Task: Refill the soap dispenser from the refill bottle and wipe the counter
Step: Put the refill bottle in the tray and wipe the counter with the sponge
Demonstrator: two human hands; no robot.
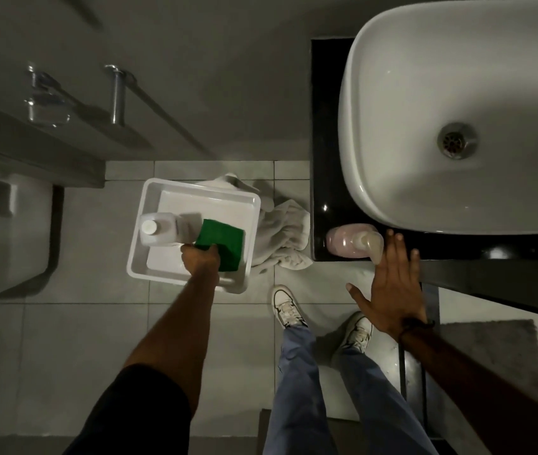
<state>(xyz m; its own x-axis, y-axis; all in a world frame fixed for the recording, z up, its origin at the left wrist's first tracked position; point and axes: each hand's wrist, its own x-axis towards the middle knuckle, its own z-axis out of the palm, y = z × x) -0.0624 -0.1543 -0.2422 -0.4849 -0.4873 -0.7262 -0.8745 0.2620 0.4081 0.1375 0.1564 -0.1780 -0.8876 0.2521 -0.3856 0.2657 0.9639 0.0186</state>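
Beside the flat right hand (392, 287): soap dispenser (354, 241).

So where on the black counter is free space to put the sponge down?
Bare strip of black counter left of the white basin. Near corner is crowded: pink soap dispenser, right hand. Left hand holds the green sponge.

The sink (425, 110) runs off the right edge. The left hand (200, 257) hides part of the green sponge (225, 239); the dispenser (348, 241) pump looks blurred.
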